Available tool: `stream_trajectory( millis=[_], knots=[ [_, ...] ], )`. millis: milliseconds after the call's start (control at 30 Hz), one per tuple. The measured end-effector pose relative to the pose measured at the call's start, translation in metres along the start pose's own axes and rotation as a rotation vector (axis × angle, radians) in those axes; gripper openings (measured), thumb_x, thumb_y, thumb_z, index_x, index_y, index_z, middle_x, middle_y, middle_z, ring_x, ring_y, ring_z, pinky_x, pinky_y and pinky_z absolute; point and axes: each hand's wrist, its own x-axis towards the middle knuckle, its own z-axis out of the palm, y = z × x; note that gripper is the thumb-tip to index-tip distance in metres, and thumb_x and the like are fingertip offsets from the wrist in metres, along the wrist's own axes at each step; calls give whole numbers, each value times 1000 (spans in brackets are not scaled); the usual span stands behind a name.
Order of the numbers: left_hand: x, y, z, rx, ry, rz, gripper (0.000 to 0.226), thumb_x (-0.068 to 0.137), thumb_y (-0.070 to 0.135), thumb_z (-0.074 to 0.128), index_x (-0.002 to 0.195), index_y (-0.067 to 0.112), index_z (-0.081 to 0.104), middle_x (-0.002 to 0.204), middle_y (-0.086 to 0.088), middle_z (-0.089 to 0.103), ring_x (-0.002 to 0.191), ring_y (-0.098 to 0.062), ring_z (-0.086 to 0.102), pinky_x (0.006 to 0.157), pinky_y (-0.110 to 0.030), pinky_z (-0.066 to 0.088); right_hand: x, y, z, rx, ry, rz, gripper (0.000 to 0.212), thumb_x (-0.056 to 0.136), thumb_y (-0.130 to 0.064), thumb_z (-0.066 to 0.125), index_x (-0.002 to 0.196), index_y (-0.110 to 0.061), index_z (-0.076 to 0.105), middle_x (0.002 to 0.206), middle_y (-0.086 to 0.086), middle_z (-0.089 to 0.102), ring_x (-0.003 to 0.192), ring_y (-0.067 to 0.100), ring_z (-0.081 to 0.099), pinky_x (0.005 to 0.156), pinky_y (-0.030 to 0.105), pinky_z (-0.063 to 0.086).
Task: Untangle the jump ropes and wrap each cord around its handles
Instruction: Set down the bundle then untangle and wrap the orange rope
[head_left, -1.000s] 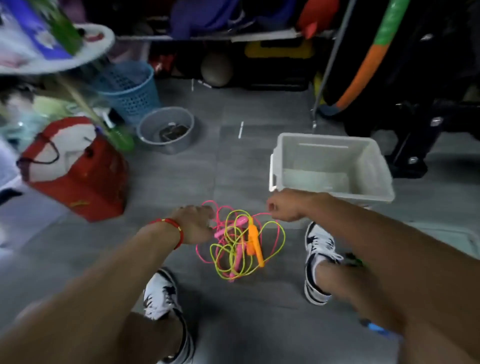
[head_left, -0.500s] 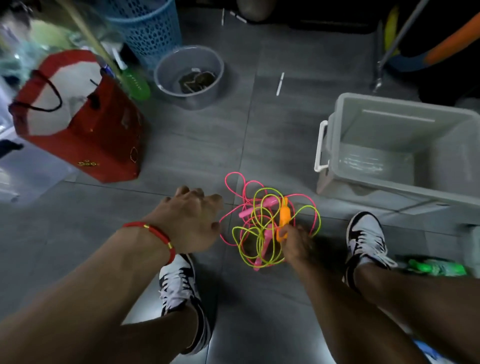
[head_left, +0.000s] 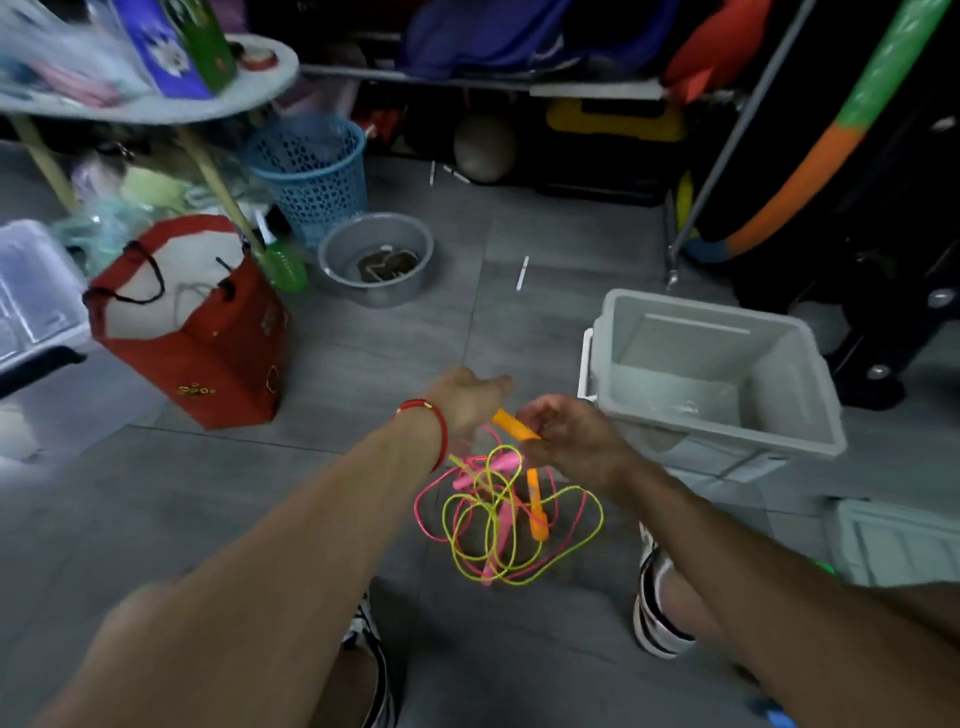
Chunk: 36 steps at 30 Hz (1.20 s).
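We see our right hand (head_left: 569, 436) pinching one orange plastic handle (head_left: 514, 425) above the knotted pink and yellow-green jump rope cords (head_left: 498, 514) on the grey tiled floor (head_left: 311, 493); our blurred left hand (head_left: 470, 400) we cannot tell

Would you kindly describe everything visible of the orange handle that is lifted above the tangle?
The orange handle is a slim, smooth stick that looks like plastic. It is raised above the rope tangle and tilted, its upper end toward the left hand. The right hand curls its fingers round its lower end. Whether the left hand touches it cannot be told. A second orange handle lies in the tangle below.
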Motion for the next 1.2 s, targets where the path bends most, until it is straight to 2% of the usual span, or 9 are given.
stream_trajectory(
  millis=[133,233,400,567,667,733,933,1100,1200],
  knots=[
    [-18,6,6,-590,-188,-138,22,101,27,54,87,11,51,79,-17,50,67,-24,52,64,-36,47,-41,-50,-36,-320,-43,-132,38,65,-10,85,91,-30,67,84,-6,60,78,36,68,81,55,58],
    [-27,2,15,-702,-208,-124,29,96,19,64,114,4,47,90,-23,58,71,-34,66,61,-48,61,-78,-72,-42,-527,-129,-258,32,75,-14,84,94,-29,63,94,-4,61,83,19,66,81,45,56],
    [-53,-17,9,-418,-171,97,34,87,-13,59,117,2,52,97,-19,67,67,-25,63,58,-31,58,-92,-72,-34,-442,-195,-186,35,81,-33,81,103,-23,56,97,2,63,75,13,60,71,32,54],
    [-105,-30,-18,-151,-288,503,51,59,-19,50,106,-2,54,78,-16,69,65,-22,55,53,-21,42,-33,-47,-13,-696,-503,-259,54,88,-37,72,138,-35,50,145,-9,40,129,4,45,107,22,41],
    [-119,-44,-38,-269,-279,552,50,48,-11,49,96,0,56,72,-15,67,62,-20,56,56,-24,43,-15,-43,6,-810,-678,-204,14,99,-39,57,102,-29,67,113,-5,66,98,7,58,92,26,49],
    [-118,-58,-56,-290,-183,500,45,49,-8,51,93,3,56,69,-17,66,62,-21,57,58,-26,43,2,-44,-2,-909,-583,-142,36,103,-43,49,92,-18,71,89,5,71,76,16,60,77,32,50],
    [-92,-123,-77,475,-39,128,60,64,24,69,117,29,40,75,-6,71,65,-20,63,68,-35,54,0,-115,-8,-646,-414,-288,23,95,-26,61,76,-22,73,59,-12,59,58,0,50,63,25,48],
    [-94,-107,-55,117,-236,295,14,82,28,78,81,17,69,75,2,70,73,-5,59,80,-29,48,-33,-138,34,-709,-517,-413,19,98,-22,57,83,-23,69,59,-22,55,59,-4,49,60,15,34],
    [-104,-93,-52,-40,-227,369,37,100,37,52,76,11,64,76,-11,73,87,-22,68,96,-35,51,-33,-125,43,-844,-501,-449,16,97,-33,58,87,-29,69,60,-20,56,62,-10,52,58,13,35]
  ],
)
